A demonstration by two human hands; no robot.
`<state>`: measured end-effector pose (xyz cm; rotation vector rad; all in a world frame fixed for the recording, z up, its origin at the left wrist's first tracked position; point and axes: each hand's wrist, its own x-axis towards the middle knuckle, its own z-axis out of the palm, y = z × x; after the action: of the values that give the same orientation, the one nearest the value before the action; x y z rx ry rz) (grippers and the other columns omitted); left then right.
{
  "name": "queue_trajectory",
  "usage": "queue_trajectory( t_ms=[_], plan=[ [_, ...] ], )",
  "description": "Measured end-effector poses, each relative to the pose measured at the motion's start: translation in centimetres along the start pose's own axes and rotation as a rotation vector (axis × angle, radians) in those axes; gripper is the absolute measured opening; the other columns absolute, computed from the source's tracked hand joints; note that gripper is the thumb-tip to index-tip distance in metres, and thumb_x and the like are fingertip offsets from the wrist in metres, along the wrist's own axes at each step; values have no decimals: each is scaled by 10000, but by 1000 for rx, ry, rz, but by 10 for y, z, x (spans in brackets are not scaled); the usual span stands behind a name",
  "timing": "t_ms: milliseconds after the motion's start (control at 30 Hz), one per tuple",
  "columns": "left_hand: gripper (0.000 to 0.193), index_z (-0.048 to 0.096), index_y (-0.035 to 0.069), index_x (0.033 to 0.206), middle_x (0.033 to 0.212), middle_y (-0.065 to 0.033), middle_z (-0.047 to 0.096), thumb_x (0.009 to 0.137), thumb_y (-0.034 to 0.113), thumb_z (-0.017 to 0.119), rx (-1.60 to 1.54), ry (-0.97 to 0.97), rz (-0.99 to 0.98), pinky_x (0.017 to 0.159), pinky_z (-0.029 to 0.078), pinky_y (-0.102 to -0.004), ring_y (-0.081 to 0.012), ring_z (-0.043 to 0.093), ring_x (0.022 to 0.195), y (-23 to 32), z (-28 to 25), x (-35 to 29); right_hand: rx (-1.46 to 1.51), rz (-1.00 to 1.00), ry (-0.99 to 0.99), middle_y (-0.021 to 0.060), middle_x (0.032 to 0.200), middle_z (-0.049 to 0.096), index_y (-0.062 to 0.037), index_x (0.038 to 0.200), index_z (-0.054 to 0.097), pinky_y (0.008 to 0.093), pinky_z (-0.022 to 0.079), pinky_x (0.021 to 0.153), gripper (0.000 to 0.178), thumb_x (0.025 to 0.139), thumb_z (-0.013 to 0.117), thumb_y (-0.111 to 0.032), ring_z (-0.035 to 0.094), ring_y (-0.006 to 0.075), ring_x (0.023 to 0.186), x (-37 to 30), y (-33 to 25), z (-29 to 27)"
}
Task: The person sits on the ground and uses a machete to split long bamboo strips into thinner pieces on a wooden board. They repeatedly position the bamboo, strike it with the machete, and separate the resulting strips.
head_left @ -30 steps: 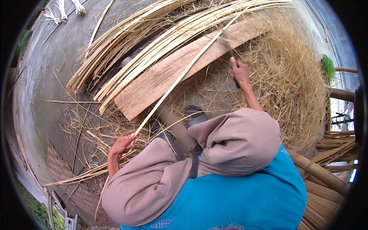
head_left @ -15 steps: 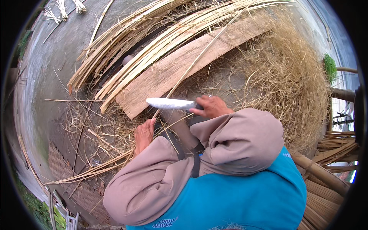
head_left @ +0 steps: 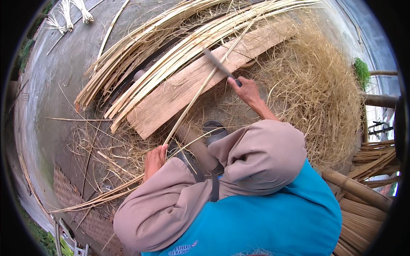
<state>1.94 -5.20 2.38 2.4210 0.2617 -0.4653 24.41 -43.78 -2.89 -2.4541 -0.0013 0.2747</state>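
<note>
A long pale bamboo strip [head_left: 186, 112] slants away from me across a flat wooden board [head_left: 160, 106]. Its near end is pinched in my left hand [head_left: 155, 159], beside my left knee. My right hand [head_left: 248, 93] is closed round the dark handle of a knife [head_left: 218, 65]. The blade lies over the board, crossing or just above the strip; whether it touches cannot be made out. The fingertips of my left hand are partly hidden.
Bundled bamboo strips [head_left: 158, 64] lie beyond the board. Curly shavings [head_left: 314, 89] are heaped to the right. More strips [head_left: 102, 199] lie at the lower left, near a woven mat [head_left: 70, 187]. Bamboo poles [head_left: 358, 185] stand at the right. White bundles [head_left: 66, 15] sit far left.
My right hand has carried the knife forward, away from my left hand, and the blade has turned to point away from me. My left hand stays near the same place on the strip.
</note>
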Motion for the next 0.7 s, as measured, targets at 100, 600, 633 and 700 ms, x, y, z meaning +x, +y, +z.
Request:
queue_trajectory(
  t_ms=[100, 600, 633, 700],
  plan=[
    [418, 642, 6, 856, 696, -225, 580, 1072, 333, 498, 41, -11, -46, 638, 409, -507, -422, 557, 649, -26, -9, -28, -304, -680, -27, 50, 519, 546, -55, 761, 636, 400, 455, 419, 599, 987, 571, -606, 547, 212, 439, -37, -4, 29],
    [430, 552, 88, 746, 629, 70, 449, 1074, 365, 544, -544, -311, -417, 503, 294, -283, -44, 365, 574, -115, -19, -76, -184, -587, -203, 20, 559, 525, -70, 720, 600, 373, 435, 435, 598, 985, 577, -605, 484, 165, 454, -6, 28, -23],
    [428, 556, 88, 748, 627, 70, 451, 1074, 365, 546, -529, -344, -393, 501, 294, -282, -44, 364, 570, -136, -14, -65, -218, -428, -121, 15, 558, 522, -71, 723, 597, 362, 429, 426, 594, 984, 579, -604, 477, 160, 446, 0, 43, -43],
    [423, 564, 89, 751, 623, 70, 454, 1072, 364, 551, -522, -291, -477, 496, 292, -279, -44, 363, 561, -139, -27, -108, -205, -221, -60, 7, 554, 516, -74, 727, 591, 340, 416, 406, 588, 981, 582, -603, 461, 150, 431, 56, 69, -63]
  ],
)
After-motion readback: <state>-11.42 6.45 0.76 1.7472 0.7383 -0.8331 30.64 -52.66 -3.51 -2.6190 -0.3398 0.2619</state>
